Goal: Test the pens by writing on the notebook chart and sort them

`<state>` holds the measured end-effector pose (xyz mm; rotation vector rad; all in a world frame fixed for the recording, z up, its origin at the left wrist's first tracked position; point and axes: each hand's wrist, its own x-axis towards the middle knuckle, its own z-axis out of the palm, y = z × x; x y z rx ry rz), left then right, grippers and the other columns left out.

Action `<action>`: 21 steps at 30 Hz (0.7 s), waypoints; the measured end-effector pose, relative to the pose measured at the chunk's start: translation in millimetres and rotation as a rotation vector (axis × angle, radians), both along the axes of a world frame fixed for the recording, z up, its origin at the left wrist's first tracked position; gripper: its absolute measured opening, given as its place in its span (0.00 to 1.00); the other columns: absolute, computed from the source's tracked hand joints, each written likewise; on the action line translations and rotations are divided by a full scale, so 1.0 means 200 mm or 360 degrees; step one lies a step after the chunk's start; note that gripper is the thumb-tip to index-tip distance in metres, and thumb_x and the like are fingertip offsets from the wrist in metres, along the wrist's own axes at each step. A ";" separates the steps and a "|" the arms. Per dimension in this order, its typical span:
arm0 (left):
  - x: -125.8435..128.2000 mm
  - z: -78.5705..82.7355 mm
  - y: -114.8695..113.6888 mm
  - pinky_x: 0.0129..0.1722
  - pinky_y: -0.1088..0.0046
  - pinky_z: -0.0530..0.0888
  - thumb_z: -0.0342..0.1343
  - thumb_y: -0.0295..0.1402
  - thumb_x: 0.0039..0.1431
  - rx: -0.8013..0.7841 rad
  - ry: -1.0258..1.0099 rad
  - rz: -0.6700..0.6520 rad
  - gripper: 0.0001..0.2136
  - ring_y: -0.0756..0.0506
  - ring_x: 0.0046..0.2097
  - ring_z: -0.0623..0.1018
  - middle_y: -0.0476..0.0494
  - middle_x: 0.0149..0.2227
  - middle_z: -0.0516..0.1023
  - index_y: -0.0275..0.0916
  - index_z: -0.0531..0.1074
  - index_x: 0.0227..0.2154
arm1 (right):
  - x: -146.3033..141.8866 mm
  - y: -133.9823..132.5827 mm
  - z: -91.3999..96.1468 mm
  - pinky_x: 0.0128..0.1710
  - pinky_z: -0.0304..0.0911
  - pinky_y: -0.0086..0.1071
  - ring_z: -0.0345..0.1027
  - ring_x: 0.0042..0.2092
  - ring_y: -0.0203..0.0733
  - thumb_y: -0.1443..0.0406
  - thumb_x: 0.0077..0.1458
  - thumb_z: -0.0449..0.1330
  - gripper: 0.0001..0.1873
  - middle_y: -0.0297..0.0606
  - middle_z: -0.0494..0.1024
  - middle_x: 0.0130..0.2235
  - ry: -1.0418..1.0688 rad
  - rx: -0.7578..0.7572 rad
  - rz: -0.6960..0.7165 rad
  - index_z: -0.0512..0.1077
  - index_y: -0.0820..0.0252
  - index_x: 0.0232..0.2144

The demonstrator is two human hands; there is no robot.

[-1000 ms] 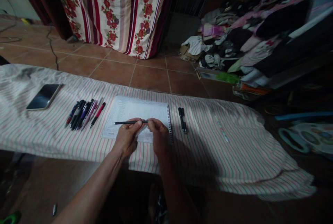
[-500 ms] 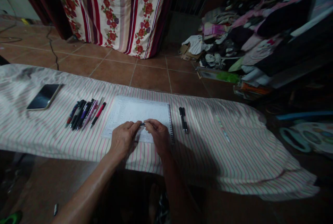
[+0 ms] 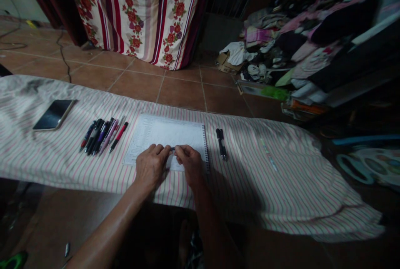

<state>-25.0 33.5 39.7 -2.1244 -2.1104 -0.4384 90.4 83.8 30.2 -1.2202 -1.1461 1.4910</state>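
Over the lower part of a spiral notebook (image 3: pixel 170 129) with writing on its page, both hands meet on a small dark pen (image 3: pixel 172 149). My left hand (image 3: pixel 152 162) is closed round its left end. The fingertips of my right hand (image 3: pixel 189 160) pinch the other end. Only a short dark piece of the pen shows between the fingers; the rest is hidden. Left of the notebook lies a row of several pens (image 3: pixel 99 136), with a red pen (image 3: pixel 118 137) nearest to the page. Two black pens (image 3: pixel 221 144) rest side by side just right of the spiral binding.
A striped cloth (image 3: pixel 250 185) covers the long, low table. On it are a phone (image 3: pixel 53 114) at the far left and a pale, thin pen or pencil (image 3: pixel 269 155) at the right. Beyond stand a floral curtain (image 3: pixel 150 18) and a heap of clothes (image 3: pixel 281 39).
Both hands stay on the small pen over the notebook. The left hand's fingers have shifted slightly, and a little less of the pen is visible. The view has moved very slightly.
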 end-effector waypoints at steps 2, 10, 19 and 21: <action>0.01 0.00 -0.01 0.27 0.70 0.58 0.41 0.35 0.62 -0.0004 -0.0015 -0.0004 0.14 0.45 0.34 0.71 0.45 0.32 0.74 0.42 0.71 0.41 | 0.00 0.00 0.00 0.21 0.51 0.25 0.54 0.20 0.29 0.59 0.42 0.60 0.12 0.27 0.64 0.17 -0.0008 0.0045 0.0011 0.68 0.62 0.19; 0.04 0.02 -0.01 0.23 0.73 0.55 0.38 0.39 0.62 -0.0212 -0.0280 0.0172 0.16 0.49 0.28 0.72 0.47 0.31 0.74 0.43 0.72 0.37 | -0.01 0.01 -0.05 0.28 0.58 0.28 0.63 0.27 0.34 0.62 0.42 0.60 0.07 0.30 0.71 0.22 -0.0069 0.0197 -0.0040 0.70 0.60 0.22; 0.01 0.02 0.01 0.28 0.76 0.60 0.40 0.39 0.62 -0.0251 -0.0649 0.0260 0.15 0.48 0.34 0.74 0.48 0.32 0.75 0.43 0.73 0.37 | 0.00 0.00 -0.04 0.29 0.60 0.28 0.63 0.27 0.34 0.61 0.46 0.58 0.16 0.32 0.73 0.27 0.0081 0.0271 0.0180 0.70 0.58 0.40; 0.01 0.01 0.01 0.27 0.76 0.60 0.40 0.39 0.62 -0.0223 -0.0630 0.0281 0.16 0.48 0.33 0.74 0.47 0.32 0.75 0.42 0.73 0.37 | -0.01 0.00 -0.05 0.28 0.59 0.27 0.62 0.26 0.33 0.60 0.46 0.59 0.21 0.30 0.73 0.26 0.0151 0.0213 0.0209 0.66 0.58 0.44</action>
